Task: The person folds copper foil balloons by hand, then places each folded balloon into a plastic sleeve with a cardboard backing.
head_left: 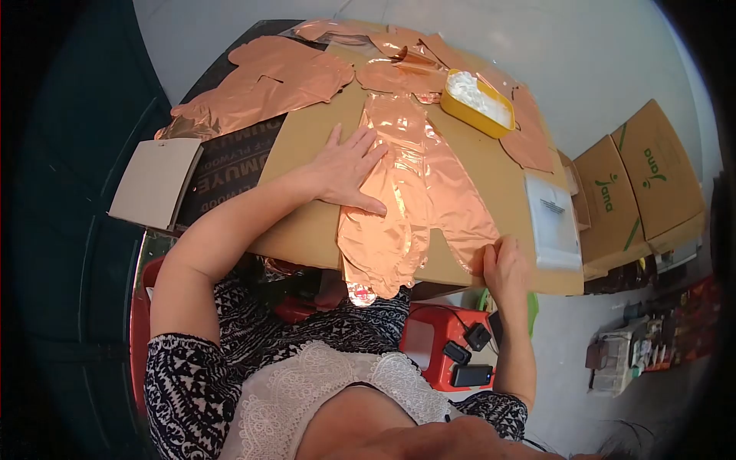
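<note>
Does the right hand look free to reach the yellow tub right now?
Probably yes: between the right hand and the yellow tub lie only flat coppery foil and bare cardboard, with nothing standing in the way. It would likely have to leave the foil's edge and stretch forward.

Workroom, perhaps home | cardboard-covered table [303, 138] | foil pieces [307, 73] | printed cartons [658, 201]
</note>
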Demonstrator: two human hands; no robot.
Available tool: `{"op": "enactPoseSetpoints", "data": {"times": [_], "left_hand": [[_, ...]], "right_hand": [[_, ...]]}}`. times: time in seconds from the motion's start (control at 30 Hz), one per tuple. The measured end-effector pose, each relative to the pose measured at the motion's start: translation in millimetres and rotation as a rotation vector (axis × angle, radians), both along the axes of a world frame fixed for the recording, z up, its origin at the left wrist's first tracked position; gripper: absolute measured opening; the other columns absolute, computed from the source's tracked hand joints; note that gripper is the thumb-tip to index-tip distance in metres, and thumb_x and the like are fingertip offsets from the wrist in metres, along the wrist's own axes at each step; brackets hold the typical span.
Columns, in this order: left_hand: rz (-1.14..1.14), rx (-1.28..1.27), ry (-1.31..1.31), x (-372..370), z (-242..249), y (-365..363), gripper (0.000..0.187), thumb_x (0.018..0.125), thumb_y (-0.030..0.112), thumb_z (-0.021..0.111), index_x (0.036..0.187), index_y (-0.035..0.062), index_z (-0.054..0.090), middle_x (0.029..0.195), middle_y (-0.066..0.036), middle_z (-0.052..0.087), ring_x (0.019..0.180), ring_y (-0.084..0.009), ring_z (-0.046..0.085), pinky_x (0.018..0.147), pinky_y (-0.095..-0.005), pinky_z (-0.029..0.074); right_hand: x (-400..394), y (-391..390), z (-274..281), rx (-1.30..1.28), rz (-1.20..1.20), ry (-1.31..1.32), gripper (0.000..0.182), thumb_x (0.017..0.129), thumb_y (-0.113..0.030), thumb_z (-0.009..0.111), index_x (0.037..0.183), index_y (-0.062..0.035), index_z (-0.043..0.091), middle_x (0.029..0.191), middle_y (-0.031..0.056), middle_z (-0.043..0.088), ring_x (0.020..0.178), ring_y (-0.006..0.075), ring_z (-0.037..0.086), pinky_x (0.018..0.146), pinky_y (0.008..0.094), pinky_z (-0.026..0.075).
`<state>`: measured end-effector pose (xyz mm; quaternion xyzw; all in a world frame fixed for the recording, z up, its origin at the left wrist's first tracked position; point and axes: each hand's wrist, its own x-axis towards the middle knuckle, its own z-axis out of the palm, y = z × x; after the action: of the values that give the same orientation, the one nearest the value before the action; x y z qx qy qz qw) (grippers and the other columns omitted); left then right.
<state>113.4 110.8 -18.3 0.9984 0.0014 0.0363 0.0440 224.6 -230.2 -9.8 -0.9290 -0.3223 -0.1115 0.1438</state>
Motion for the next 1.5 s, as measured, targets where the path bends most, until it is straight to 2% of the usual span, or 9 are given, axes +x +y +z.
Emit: {"op": "enactPoseSetpoints", "data": {"times": [0.33, 0.43, 0.63, 0.8, 0.9, 1.03, 1.13, 1.33, 1.5], "left_hand": [[0.001, 0.024, 0.046, 0, 3, -1, 0.121, 0.068, 0.085, 0.051, 0.148, -0.0013, 0.024, 0.152, -0.029, 0.019, 0.144, -0.0397, 0.013, 0.113, -0.0612, 0.010], [0.006, -0.003, 0.014, 0, 1, -2, 0.118, 0.067, 0.079, 0.060, 0.147, -0.0007, 0.026, 0.151, -0.030, 0.020, 0.144, -0.0407, 0.013, 0.113, -0.0623, 0.011], [0.003, 0.005, -0.012, 0, -1, -2, 0.117, 0.067, 0.079, 0.059, 0.146, -0.0009, 0.027, 0.150, -0.030, 0.021, 0.144, -0.0411, 0.014, 0.112, -0.0633, 0.011], [0.005, 0.009, -0.019, 0, -2, -2, 0.117, 0.067, 0.079, 0.060, 0.146, -0.0009, 0.027, 0.150, -0.029, 0.022, 0.143, -0.0411, 0.015, 0.112, -0.0638, 0.012], [0.007, 0.007, -0.020, 0, -1, -3, 0.117, 0.067, 0.079, 0.060, 0.146, -0.0010, 0.028, 0.150, -0.029, 0.022, 0.143, -0.0411, 0.015, 0.112, -0.0639, 0.012], [0.012, 0.016, -0.035, -1, -2, -3, 0.118, 0.066, 0.079, 0.060, 0.146, -0.0008, 0.027, 0.150, -0.029, 0.023, 0.143, -0.0411, 0.015, 0.112, -0.0640, 0.012], [0.017, 0.024, -0.023, -1, 1, -5, 0.109, 0.071, 0.068, 0.064, 0.147, 0.0001, 0.026, 0.150, -0.028, 0.023, 0.144, -0.0399, 0.015, 0.112, -0.0639, 0.013], [0.013, 0.089, -0.046, 2, -6, -1, 0.084, 0.081, 0.041, 0.061, 0.147, 0.0016, 0.026, 0.150, -0.026, 0.023, 0.144, -0.0376, 0.016, 0.111, -0.0637, 0.015], [0.025, 0.036, -0.027, 1, -2, -4, 0.081, 0.084, 0.043, 0.058, 0.147, 0.0014, 0.026, 0.150, -0.027, 0.024, 0.144, -0.0386, 0.016, 0.111, -0.0641, 0.015]], "right_hand": [[-4, 3, 0, -0.080, -0.076, -0.031, 0.027, 0.087, -0.021, 0.063, 0.093, 0.0025, 0.051, 0.094, 0.0242, 0.057, 0.085, 0.0436, 0.059, 0.069, 0.0494, 0.049], [-3, 5, -1, -0.083, -0.059, -0.032, 0.024, 0.088, -0.020, 0.061, 0.092, 0.0022, 0.051, 0.091, 0.0247, 0.058, 0.082, 0.0434, 0.059, 0.069, 0.0502, 0.049], [1, 4, 14, 0.165, -0.058, 0.223, 0.014, 0.091, -0.012, 0.055, 0.096, 0.0005, 0.051, 0.084, 0.0252, 0.060, 0.077, 0.0422, 0.060, 0.066, 0.0455, 0.047], [-15, 16, 26, 0.531, 0.075, 0.167, 0.038, 0.089, 0.002, 0.058, 0.126, 0.0012, 0.049, 0.079, 0.0076, 0.054, 0.068, 0.0157, 0.056, 0.061, 0.0310, 0.047], [-36, 36, 37, 0.796, 0.209, 0.315, 0.038, 0.088, 0.003, 0.059, 0.125, 0.0021, 0.049, 0.082, 0.0074, 0.055, 0.074, 0.0135, 0.056, 0.064, 0.0285, 0.047], [-56, 62, 33, 0.581, 0.487, -0.047, 0.039, 0.085, 0.006, 0.061, 0.122, 0.0017, 0.052, 0.085, 0.0114, 0.058, 0.074, 0.0213, 0.061, 0.064, 0.0320, 0.049], [-67, 90, 31, 0.401, 0.720, -0.167, 0.047, 0.072, 0.004, 0.064, 0.118, 0.0045, 0.055, 0.085, 0.0159, 0.059, 0.071, 0.0320, 0.058, 0.064, 0.0388, 0.048], [-86, 124, 22, 0.447, 1.056, -0.171, 0.044, 0.070, -0.004, 0.067, 0.112, 0.0025, 0.059, 0.081, 0.0129, 0.058, 0.072, 0.0267, 0.058, 0.062, 0.0372, 0.047], [-52, 103, 24, 0.472, 0.986, -0.145, 0.031, 0.071, -0.006, 0.069, 0.100, 0.0007, 0.061, 0.090, 0.0147, 0.059, 0.072, 0.0287, 0.057, 0.065, 0.0380, 0.046]]}}
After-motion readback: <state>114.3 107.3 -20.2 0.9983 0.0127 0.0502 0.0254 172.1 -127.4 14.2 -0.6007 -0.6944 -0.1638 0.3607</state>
